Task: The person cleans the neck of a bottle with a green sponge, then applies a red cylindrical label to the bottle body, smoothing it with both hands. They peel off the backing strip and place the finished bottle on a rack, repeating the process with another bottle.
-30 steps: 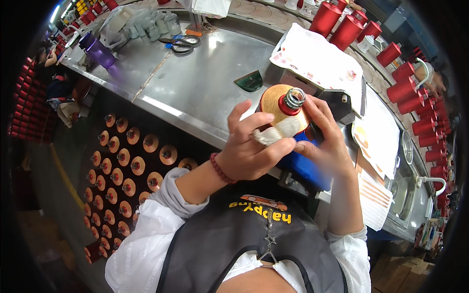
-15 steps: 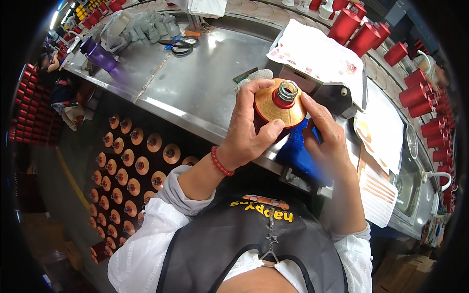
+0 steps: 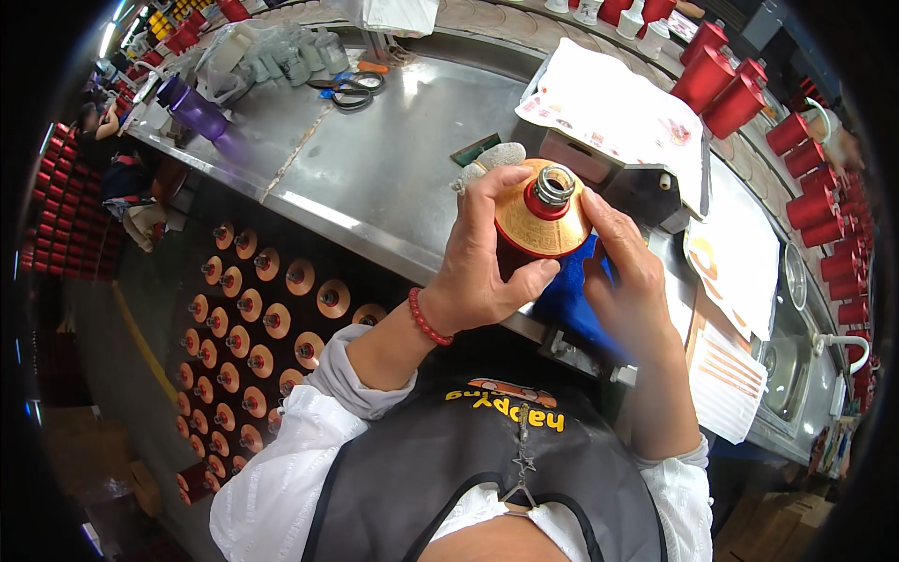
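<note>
A red bottle with a gold cone-shaped shoulder (image 3: 536,225) and an uncapped clear glass neck (image 3: 553,185) is held up over the near edge of the steel bench. My left hand (image 3: 479,272), with a red bead bracelet (image 3: 423,317) at the wrist, wraps the bottle from the left, thumb along its near lower side. From the right, my right hand (image 3: 629,267) rests its fingertips against the shoulder's edge, the other fingers curled. The bottle's body is mostly hidden by my hands. Just behind it lies a grey-white rolled cloth (image 3: 496,161) on the bench.
Many similar gold-shouldered bottles (image 3: 249,304) stand below the bench at left. On the steel bench (image 3: 375,159) are scissors (image 3: 354,92) and a purple drinking bottle (image 3: 192,108). A paper-covered black box (image 3: 646,187) sits behind my right hand; red bottles (image 3: 735,105) line the conveyor. A blue cloth (image 3: 571,300) hangs nearby.
The bottle has shifted slightly right in view, and my left thumb has slid from its gold shoulder to the lower edge. Red bottles on the conveyor have moved rightward.
</note>
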### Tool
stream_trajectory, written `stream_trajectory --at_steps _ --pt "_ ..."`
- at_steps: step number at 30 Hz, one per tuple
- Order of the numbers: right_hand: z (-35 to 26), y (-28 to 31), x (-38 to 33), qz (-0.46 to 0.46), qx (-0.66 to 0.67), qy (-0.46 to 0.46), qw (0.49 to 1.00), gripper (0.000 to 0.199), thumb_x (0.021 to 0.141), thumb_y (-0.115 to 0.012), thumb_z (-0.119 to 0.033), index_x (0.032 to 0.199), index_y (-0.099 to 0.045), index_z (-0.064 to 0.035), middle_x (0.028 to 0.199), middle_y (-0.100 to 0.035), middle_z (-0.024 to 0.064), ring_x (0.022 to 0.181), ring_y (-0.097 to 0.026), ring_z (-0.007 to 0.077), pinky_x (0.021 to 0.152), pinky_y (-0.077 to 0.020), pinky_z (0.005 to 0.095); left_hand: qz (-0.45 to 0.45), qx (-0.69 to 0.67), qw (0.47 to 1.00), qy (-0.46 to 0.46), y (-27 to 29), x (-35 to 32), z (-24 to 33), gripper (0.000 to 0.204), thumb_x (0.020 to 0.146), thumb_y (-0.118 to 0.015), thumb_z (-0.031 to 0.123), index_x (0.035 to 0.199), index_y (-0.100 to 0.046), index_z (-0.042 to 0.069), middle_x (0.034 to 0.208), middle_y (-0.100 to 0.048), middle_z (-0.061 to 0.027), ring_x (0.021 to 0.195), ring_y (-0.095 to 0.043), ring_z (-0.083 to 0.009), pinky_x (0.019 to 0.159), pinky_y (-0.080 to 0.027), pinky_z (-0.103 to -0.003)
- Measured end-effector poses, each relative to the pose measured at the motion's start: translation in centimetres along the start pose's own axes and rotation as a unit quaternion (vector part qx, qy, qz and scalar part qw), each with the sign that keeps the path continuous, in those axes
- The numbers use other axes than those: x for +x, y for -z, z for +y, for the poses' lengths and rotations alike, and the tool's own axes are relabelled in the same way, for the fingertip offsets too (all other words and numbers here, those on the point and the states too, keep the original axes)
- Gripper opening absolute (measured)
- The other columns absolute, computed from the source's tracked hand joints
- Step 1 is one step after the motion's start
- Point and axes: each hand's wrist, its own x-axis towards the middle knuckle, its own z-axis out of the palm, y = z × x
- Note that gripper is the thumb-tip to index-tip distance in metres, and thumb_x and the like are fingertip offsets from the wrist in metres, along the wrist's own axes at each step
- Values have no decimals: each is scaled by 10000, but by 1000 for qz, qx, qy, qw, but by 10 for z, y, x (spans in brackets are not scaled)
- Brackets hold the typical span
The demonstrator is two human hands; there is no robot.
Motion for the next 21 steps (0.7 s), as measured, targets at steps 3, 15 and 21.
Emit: stream_trajectory --at_steps 3,15,21 --pt "-1 1 0 0 1 -5 1000 717 727 -539 132 1430 -494 0 1376 -553 244 1274 -541 406 1072 -442 427 16 -36 999 21 -2 0 1 711 842 -747 229 1392 -360 -3 1312 -454 -180 1229 -477 -287 1082 -374 -393" --pt "5 -8 -7 25 -96 78 992 721 686 -615 120 1336 -643 -192 1414 -507 278 1206 -564 454 989 -501 491 53 -136 989 35 -7 -4 -7 544 1012 -586 353 1373 -410 -13 1303 -472 -164 1207 -484 -237 1059 -381 -350" --pt "-2 7 -2 -17 -134 88 987 651 743 -651 78 1310 -667 -242 1424 -499 283 1188 -582 447 975 -513 478 46 -125 990 36 -8 -4 -8 578 1015 -567 404 1379 -403 -14 1310 -470 -167 1219 -474 -234 1066 -374 -343"
